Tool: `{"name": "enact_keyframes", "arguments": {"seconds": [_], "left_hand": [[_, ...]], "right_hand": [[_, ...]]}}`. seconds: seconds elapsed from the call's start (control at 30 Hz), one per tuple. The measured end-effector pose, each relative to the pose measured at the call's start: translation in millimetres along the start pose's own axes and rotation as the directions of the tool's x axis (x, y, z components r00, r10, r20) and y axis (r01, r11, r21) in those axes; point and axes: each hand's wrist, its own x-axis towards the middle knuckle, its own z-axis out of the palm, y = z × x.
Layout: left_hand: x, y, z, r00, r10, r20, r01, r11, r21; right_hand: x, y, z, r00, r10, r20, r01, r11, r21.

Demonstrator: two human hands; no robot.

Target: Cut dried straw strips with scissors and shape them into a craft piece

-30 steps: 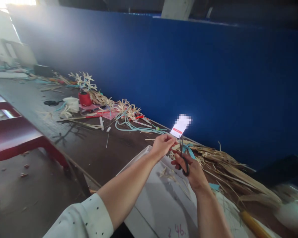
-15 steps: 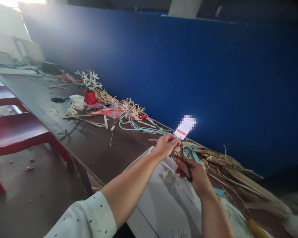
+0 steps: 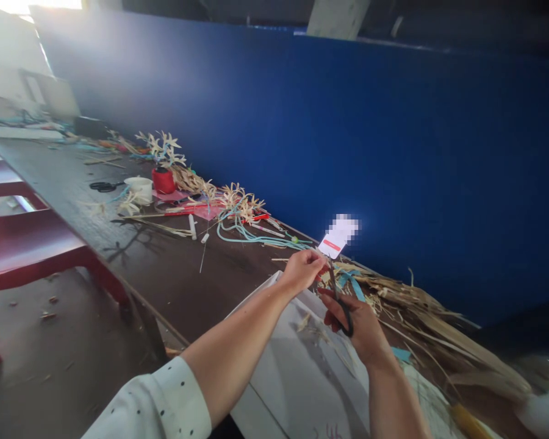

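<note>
Straw-coloured strip pinched tight in left grip, just above right grip. Right grip clamped round black scissors, blades pointing up at the pinch. Trimming step, apparently. Next snip: needs strip taut, fingertips clear of blades.

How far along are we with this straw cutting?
Done: straw flowers lie farther along the table, and snippets dot the white board. In hand: the left hand pinches a straw piece at the scissors in the right hand. Left: a pile of uncut dried husks by the blue wall.
</note>
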Motion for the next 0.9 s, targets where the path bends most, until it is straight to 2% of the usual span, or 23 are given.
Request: {"name": "enact_keyframes", "arguments": {"seconds": [0.3, 0.5, 0.63, 0.77, 0.9], "left_hand": [[-0.3, 1.7, -0.5, 1.0, -0.009, -0.01, 0.009, 1.0, -0.011], [-2.0, 4.4, 0.8, 0.999, -0.026, -0.026, 0.024, 0.996, -0.09], [-5.5, 8.0, 1.7, 0.999, -0.034, 0.001, 0.034, 0.995, -0.094], [-8.5, 6.7, 5.4, 0.999, -0.012, 0.049, 0.016, 0.997, -0.072], [-11.2, 1.2, 10.9, 0.995, 0.041, 0.091, -0.04, 0.999, -0.015]], "right_hand": [[-2.5, -7.2, 1.3, 1.0, -0.023, 0.01, 0.023, 1.0, -0.02], [-3.5, -12.9, 4.7, 1.0, 0.001, -0.017, -0.001, 1.0, 0.002], [1.0, -10.3, 6.8, 0.984, 0.043, -0.173, -0.014, 0.986, 0.165], [7.3, -3.2, 5.0, 0.934, 0.0, -0.356, 0.148, 0.91, 0.387], [8.4, -2.0, 3.4, 0.923, -0.029, -0.385, 0.235, 0.834, 0.5]]}}
